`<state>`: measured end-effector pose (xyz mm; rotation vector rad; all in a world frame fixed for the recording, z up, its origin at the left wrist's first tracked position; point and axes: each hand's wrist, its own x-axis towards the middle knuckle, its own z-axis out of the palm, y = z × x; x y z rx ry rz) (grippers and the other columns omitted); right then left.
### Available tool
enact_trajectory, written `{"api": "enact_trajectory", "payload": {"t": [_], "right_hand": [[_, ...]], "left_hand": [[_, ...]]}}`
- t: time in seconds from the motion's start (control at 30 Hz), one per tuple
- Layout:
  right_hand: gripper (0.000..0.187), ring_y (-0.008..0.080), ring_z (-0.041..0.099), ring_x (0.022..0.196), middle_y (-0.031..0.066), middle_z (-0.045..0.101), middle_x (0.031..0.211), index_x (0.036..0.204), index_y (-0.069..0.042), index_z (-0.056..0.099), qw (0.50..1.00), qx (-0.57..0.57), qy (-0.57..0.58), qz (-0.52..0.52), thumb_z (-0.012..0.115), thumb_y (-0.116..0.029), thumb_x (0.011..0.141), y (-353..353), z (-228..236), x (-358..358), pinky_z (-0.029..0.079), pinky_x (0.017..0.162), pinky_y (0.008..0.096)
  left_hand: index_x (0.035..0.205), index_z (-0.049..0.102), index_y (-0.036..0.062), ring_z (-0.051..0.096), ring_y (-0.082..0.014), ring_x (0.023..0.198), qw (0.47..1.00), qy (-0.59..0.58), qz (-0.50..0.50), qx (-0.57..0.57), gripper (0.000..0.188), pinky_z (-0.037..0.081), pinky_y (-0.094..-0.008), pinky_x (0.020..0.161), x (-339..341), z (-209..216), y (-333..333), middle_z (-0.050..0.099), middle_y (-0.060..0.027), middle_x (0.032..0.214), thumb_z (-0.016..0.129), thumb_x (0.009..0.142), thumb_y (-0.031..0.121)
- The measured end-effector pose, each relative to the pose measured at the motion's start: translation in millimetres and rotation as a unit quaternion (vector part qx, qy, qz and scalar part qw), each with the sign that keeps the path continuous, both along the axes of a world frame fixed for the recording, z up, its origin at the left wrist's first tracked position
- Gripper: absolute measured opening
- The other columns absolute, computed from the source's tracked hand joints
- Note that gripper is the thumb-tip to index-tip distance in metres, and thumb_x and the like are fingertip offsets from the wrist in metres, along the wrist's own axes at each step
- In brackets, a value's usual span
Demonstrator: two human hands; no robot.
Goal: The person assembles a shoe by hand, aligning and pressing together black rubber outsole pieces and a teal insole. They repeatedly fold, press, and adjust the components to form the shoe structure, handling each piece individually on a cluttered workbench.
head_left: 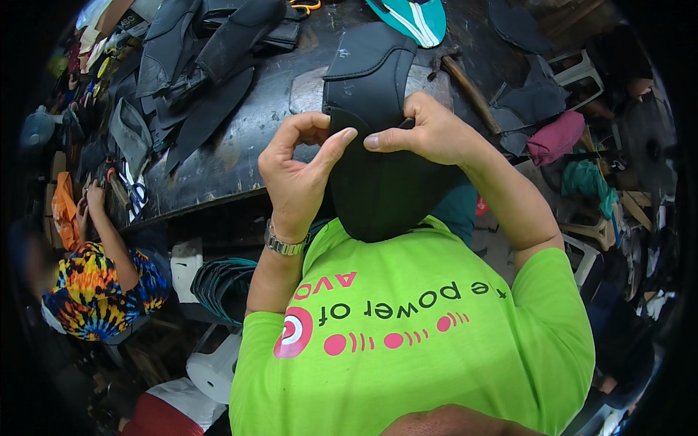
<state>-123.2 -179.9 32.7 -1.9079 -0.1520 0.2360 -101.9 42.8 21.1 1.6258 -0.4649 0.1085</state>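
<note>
In front of my chest I hold a black stitched shoe upper [367,76], with a curved seam across its far part. Its near end, a wide rounded black flap [382,196], hangs over the table edge towards my shirt. My left hand [294,163] is closed on its left edge, with thumb and index finger pinching. From the other side, my right hand [436,134] grips the right edge, its thumb pointing inward across the black material. The two thumb tips nearly meet at the middle. A pale worn slab [309,94] lies under the upper's far part.
Black cut pieces [211,54] are piled at the far left of the dark table [218,163]. A hammer [471,94] lies to the right, and a teal striped piece [414,20] beyond. Blue-handled scissors [137,196] rest near another person [109,291] at left.
</note>
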Motion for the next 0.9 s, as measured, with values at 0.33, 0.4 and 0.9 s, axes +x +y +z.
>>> {"api": "enact_trajectory", "payload": {"t": [0.33,0.4,0.9], "right_hand": [[0.051,0.0082,0.041,0.051,-0.0004,0.043,0.053,0.06,0.003,0.057,0.998,-0.029,0.046,-0.008,0.084,-0.037,0.075,12,18,-9,0.033,0.045,0.0321],[0.053,0.0083,0.04,0.051,-0.0002,0.04,0.052,0.058,0.003,0.054,0.994,-0.099,0.039,-0.01,0.084,-0.037,0.075,12,21,-9,0.032,0.044,0.0325],[0.056,0.0065,0.036,0.051,-0.0039,0.036,0.054,0.055,-0.001,0.05,0.997,-0.041,0.07,-0.007,0.086,-0.04,0.072,14,12,2,0.027,0.043,0.0302]], "left_hand": [[0.096,0.062,0.0059,0.06,-0.0105,0.093,0.934,0.147,-0.119,-0.304,0.021,0.049,-0.0239,0.086,0,-16,-11,0.057,-0.0038,0.114,0.073,0.085,-0.009],[0.096,0.062,0.0062,0.061,-0.0109,0.095,0.931,0.139,-0.121,-0.314,0.023,0.05,-0.0244,0.087,0,-18,-13,0.06,-0.0045,0.113,0.071,0.085,-0.011],[0.093,0.058,0.0095,0.058,-0.0064,0.082,0.883,0.235,-0.132,-0.385,0.021,0.047,-0.0211,0.077,-1,-24,-6,0.061,0.0023,0.089,0.071,0.088,-0.006]]}}
